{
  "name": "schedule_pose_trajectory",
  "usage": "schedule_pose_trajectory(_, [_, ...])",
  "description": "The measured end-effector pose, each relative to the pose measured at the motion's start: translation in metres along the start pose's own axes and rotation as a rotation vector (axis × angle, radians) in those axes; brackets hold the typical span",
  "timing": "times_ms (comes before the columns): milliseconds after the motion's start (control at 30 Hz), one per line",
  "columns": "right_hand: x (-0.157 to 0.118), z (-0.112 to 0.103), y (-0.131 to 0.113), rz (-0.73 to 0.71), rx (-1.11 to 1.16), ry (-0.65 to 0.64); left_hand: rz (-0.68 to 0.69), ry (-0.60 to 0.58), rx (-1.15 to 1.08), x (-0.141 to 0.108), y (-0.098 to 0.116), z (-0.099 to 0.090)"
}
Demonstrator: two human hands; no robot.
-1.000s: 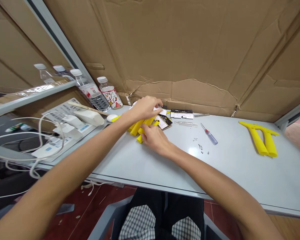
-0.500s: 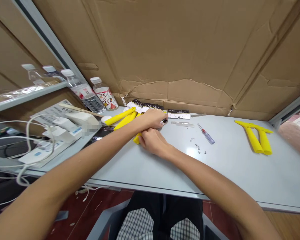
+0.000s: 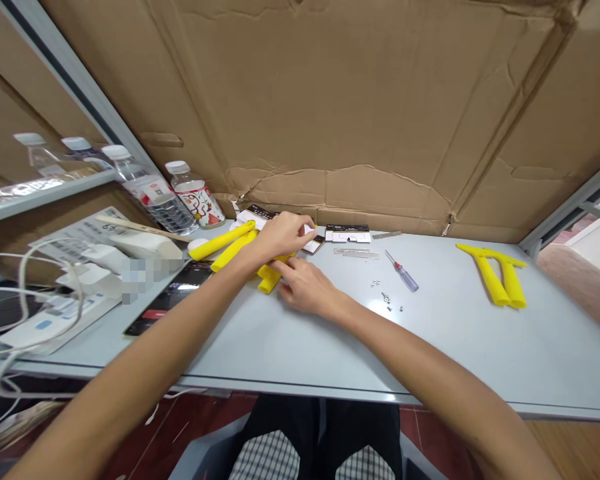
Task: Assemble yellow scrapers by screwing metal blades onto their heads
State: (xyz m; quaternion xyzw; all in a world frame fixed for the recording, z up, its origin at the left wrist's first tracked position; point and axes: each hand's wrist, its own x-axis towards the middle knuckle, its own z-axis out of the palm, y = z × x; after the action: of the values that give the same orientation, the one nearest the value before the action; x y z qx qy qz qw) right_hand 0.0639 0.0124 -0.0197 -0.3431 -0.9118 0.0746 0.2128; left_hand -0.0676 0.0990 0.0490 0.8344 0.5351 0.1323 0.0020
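Yellow foam bars (image 3: 234, 248) lie near the far edge of the pale grey table (image 3: 430, 347). The left hand (image 3: 285, 235) arches over their ends, its grip unclear. The right hand (image 3: 304, 287), half-curled, sits against a short yellow piece (image 3: 269, 280). Rightward lie a screwdriver (image 3: 404, 272) and small screws (image 3: 386, 297).

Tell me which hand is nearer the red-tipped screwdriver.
Right: the right hand sits left of the screwdriver, and the left hand sits farther left of it.

Left hand (image 3: 285, 235) over yellow parts (image 3: 235, 249), right hand (image 3: 305, 287) beside
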Motion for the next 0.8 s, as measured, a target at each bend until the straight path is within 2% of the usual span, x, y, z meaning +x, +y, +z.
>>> schedule_pose_trajectory(133, [-0.016,-0.015,0.007,-0.04,0.036,0.033,-0.027,0.026,-0.038,-0.013,-0.005,0.0])
schedule_pose_trajectory(233, [-0.038,-0.043,0.03,-0.053,0.021,0.053,-0.014,0.033,0.003,-0.01,-0.002,-0.004])
schedule_pose_trajectory(300, [-0.056,-0.067,0.054,0.02,-0.009,0.125,0.003,0.013,0.096,0.003,0.005,-0.005])
schedule_pose_trajectory(367, [-0.072,-0.089,0.079,0.119,-0.035,0.211,-0.01,-0.078,0.23,0.024,0.014,-0.003])
schedule_pose_trajectory(467, [-0.094,-0.112,0.109,0.263,-0.074,0.273,-0.042,-0.148,0.337,0.061,0.026,0.009])
schedule_pose_trajectory(600, [-0.115,-0.118,0.128,0.309,-0.112,0.304,-0.084,-0.226,0.376,0.094,0.029,0.03])
schedule_pose_trajectory(800, [-0.123,-0.117,0.131,0.293,-0.127,0.317,-0.11,-0.282,0.429,0.108,0.022,0.048])
